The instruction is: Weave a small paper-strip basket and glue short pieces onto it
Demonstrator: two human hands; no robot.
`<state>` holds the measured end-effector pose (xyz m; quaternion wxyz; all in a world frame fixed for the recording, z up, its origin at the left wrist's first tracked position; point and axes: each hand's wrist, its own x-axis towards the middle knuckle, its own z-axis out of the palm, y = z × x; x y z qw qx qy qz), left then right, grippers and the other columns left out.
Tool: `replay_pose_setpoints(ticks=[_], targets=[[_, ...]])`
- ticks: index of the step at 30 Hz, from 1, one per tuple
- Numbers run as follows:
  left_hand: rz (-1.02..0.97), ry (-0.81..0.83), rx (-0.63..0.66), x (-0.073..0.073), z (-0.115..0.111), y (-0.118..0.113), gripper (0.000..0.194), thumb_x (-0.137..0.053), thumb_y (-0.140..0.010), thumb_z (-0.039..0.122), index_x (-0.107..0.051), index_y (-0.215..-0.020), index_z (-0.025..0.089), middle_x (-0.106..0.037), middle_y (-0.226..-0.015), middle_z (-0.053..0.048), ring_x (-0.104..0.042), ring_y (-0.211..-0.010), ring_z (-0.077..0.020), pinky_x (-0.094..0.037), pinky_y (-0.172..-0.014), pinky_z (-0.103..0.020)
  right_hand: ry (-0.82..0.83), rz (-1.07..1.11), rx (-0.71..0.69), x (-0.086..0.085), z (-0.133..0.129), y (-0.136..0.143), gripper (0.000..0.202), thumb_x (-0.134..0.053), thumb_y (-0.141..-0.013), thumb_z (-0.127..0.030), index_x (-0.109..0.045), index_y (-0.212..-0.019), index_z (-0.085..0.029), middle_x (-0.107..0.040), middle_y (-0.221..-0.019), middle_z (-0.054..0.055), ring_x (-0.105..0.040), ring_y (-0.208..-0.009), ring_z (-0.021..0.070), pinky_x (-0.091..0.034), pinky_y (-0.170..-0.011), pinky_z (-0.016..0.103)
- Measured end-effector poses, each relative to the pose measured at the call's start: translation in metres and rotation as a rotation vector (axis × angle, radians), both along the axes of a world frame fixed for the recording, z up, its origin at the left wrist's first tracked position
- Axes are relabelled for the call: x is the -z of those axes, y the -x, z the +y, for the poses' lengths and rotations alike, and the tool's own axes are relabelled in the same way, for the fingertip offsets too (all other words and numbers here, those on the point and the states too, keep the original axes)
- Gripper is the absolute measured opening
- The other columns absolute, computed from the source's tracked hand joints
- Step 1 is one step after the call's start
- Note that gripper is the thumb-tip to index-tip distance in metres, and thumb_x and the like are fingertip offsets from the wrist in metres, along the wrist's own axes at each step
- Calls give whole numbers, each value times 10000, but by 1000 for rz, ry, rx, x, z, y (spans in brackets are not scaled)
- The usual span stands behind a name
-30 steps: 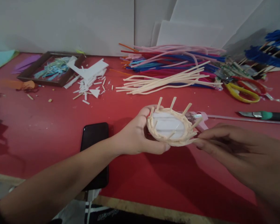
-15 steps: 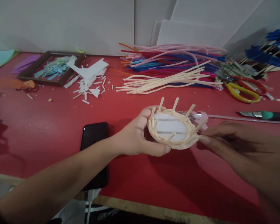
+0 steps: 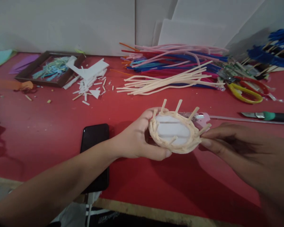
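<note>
A small oval basket [image 3: 183,148] is held above the red table, with a white base and cream pipe cleaner woven round short wooden sticks [image 3: 194,113] that stand up from its edge. My left hand [image 3: 143,135] grips its left side, thumb along the near rim and fingers behind. At the right rim, my right hand [image 3: 241,154] pinches the cream pipe cleaner [image 3: 198,141] between thumb and forefinger, beside one stick. The fingertips hide its end. Behind the basket lies a pink glue gun [image 3: 204,118], partly covered.
Cream pipe cleaners [image 3: 165,82] lie before a coloured pile [image 3: 156,60]. Scissors [image 3: 246,93], a utility knife [image 3: 265,116] and a clear glue stick [image 3: 232,118] are at right. A black phone [image 3: 94,138] lies under my left forearm. White scraps [image 3: 92,74] and a brown tray [image 3: 59,82] sit further left.
The basket has tipped a little, its near rim slightly lower. Both hands keep their hold, and the whole view has shifted slightly.
</note>
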<state>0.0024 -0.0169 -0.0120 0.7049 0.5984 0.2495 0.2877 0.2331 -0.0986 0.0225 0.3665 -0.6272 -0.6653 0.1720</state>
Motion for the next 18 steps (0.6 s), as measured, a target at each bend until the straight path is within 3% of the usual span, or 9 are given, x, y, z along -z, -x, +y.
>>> replay_pose_setpoints(ticks=[6,10,14,18], targets=[[-27,50,27,2,0,-1,922,-888,-535,195,-468,-1356,212,-585,-1373,-155,-557,-1319,-355,-485,-1070,-460,17,3,-7,-1,1,0,143,-705,-803,-422,-775,-746,-310,-758,-689,5,-684,-567,183,-552,-498,263],[-16,85,60,0,1,2,879,-894,-521,157,-509,-1310,212,-619,-1322,-133,-589,-1279,-330,-506,-1037,-433,24,46,-43,-1,2,0,114,-730,-784,-415,-769,-742,-317,-747,-668,-7,-665,-539,161,-530,-471,236],[-81,302,152,0,2,3,805,-863,-527,48,-528,-1232,245,-679,-1244,-91,-676,-1123,-235,-543,-935,-346,140,249,-90,-1,7,2,150,-778,-739,-418,-749,-678,-283,-708,-603,0,-617,-489,137,-508,-432,206],[-86,402,170,-1,2,4,807,-859,-503,5,-563,-1218,235,-706,-1226,-87,-685,-1104,-224,-541,-927,-331,277,427,-140,0,10,3,185,-841,-680,-399,-733,-647,-252,-621,-522,-22,-507,-431,89,-423,-381,167]])
